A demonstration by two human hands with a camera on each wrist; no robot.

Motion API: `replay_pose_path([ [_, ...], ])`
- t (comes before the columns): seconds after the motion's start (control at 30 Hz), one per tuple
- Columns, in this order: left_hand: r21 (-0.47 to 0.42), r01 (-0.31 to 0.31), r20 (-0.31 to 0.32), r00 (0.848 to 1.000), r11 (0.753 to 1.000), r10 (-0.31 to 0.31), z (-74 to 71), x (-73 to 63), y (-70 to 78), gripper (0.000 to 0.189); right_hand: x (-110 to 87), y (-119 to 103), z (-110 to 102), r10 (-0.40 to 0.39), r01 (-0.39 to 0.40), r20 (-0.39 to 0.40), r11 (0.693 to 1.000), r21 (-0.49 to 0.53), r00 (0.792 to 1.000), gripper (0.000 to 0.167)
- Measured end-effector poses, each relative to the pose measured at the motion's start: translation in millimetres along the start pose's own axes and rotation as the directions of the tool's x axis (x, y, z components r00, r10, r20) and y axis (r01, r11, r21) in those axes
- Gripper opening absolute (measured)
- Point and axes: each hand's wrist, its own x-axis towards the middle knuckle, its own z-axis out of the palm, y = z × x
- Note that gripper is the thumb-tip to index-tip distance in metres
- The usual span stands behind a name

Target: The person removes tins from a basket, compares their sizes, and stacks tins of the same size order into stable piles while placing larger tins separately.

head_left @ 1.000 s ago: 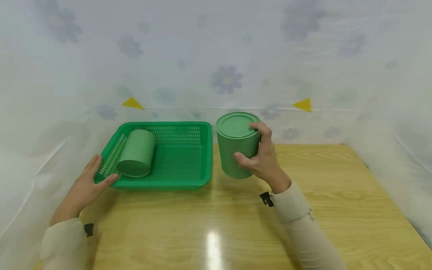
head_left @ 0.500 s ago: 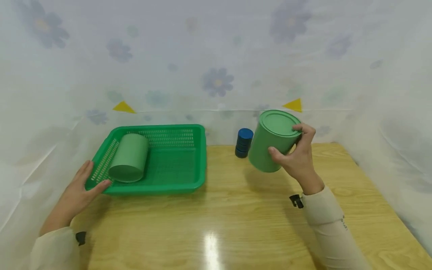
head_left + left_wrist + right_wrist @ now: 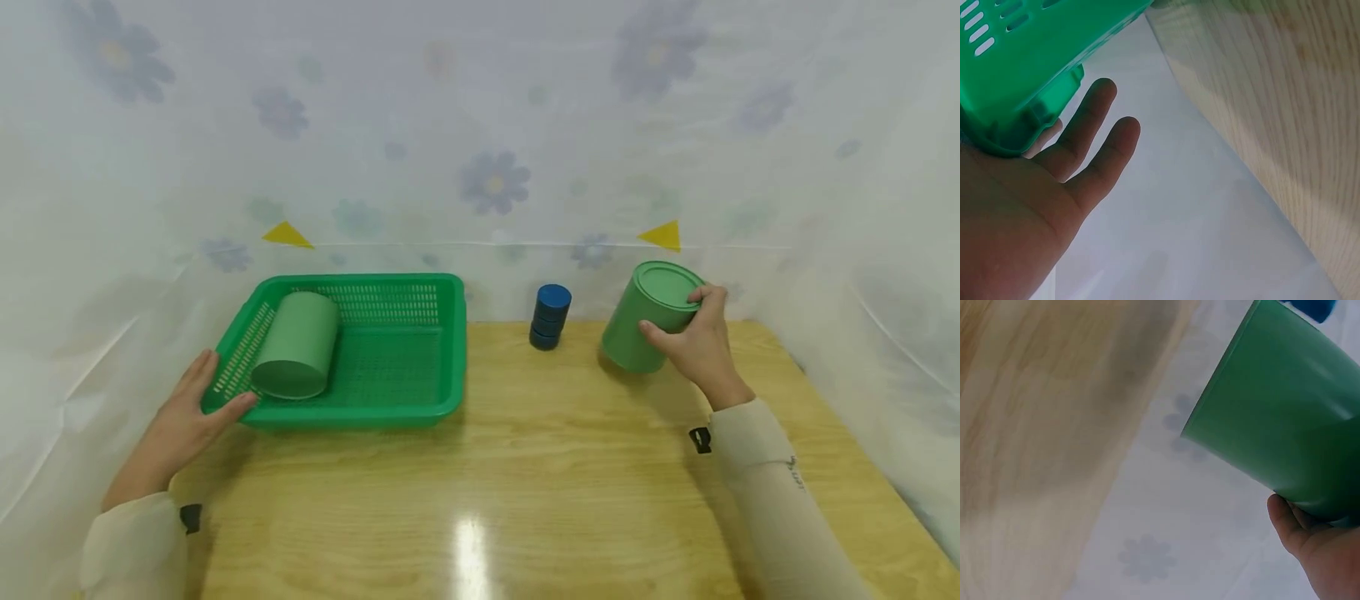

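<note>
My right hand point(image 3: 693, 346) grips a large green can point(image 3: 645, 321), tilted with its lidded top toward the right, at the right of the table. Its bottom edge appears slightly above the wood; the right wrist view shows the same can point(image 3: 1285, 412) with my thumb against it. My left hand point(image 3: 176, 425) rests at the front left corner of a green plastic basket point(image 3: 352, 412), thumb by the front rim. Fingers point(image 3: 1110, 153) extend loosely beside the basket corner in the left wrist view. Inside the basket, a second green can point(image 3: 300, 342) lies on its side against the left wall.
Between basket and held can stands a short blue stack of round pieces point(image 3: 551, 317), near the table's back edge. A floral white sheet point(image 3: 420, 125) hangs behind and on both sides, bearing yellow triangles point(image 3: 662, 236). The wooden table point(image 3: 390, 500) stretches in front.
My right hand has carried the green can rightward and slightly down, tilting it and uncovering the blue stack behind it. The left hand keeps its place at the basket corner.
</note>
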Motion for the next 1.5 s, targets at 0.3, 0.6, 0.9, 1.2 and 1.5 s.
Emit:
replay_pose_path([
  [0.3, 0.007, -0.007, -0.011, 1.0, 1.0, 0.007, -1.2, -1.7, -1.4, 0.092, 19.0, 34, 3, 0.045, -0.04, 0.061, 0.997, -0.072, 0.997, 0.068],
  [0.6, -0.004, -0.03, -0.02, 0.999, 1.0, 0.03, 0.1, 1.5, 1.4, 0.093, 16.9, 43, -8, 0.131, -0.124, 0.111, 0.99, -0.069, 0.985, 0.074],
  [0.9, -0.004, -0.015, -0.016, 1.0, 1.0, 0.015, -2.6, -0.8, 1.1, 0.093, 24.3, 40, -21, 0.165, -0.159, 0.211, 0.986, -0.048, 0.963, 0.087],
  [1.2, -0.025, -0.002, -0.004, 1.0, 1.0, 0.002, -1.4, 4.8, 4.4, 0.097, 31.5, -17, -35, 0.038, -0.039, 0.039, 0.999, 0.011, 0.999, 0.093],
  [1.5, -0.028, 0.03, -0.004, 1.0, 0.999, -0.03, -3.8, 2.4, -0.2, 0.099, 51.7, -131, 5, -0.256, 0.256, 0.004, 0.966, 0.044, 0.967, 0.072],
])
